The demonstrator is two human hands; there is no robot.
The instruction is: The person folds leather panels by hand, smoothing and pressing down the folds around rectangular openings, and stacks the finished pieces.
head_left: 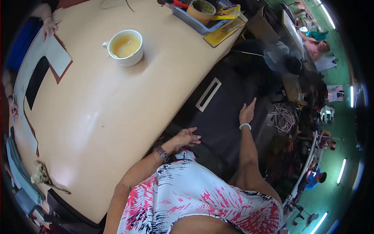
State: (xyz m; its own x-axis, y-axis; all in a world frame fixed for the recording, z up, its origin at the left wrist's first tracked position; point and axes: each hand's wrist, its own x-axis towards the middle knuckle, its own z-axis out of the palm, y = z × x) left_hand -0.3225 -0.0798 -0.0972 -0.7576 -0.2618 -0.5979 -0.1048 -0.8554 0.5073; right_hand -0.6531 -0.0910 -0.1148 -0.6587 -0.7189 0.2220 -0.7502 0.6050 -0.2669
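A large sheet of dark material [230, 121] lies beside the table, with a narrow cream rectangular frame [201, 104] resting on it. My left hand [186, 138], a watch on its wrist, is over the near left part of the sheet. Its fingers are loosely stretched, and it holds nothing that I can see. On the sheet's right side, my right hand [247, 112], with a pale bracelet, has its fingers extended and holds nothing. Whether either palm presses on the sheet, I cannot tell.
On the tan table [117, 105] stands a white cup [132, 61] with yellowish contents. A grey basket [187, 17] holds a tape roll. At left, another person's hands [49, 27] are at a white L-shaped piece [58, 60]. Coiled cord [283, 118] lies right.
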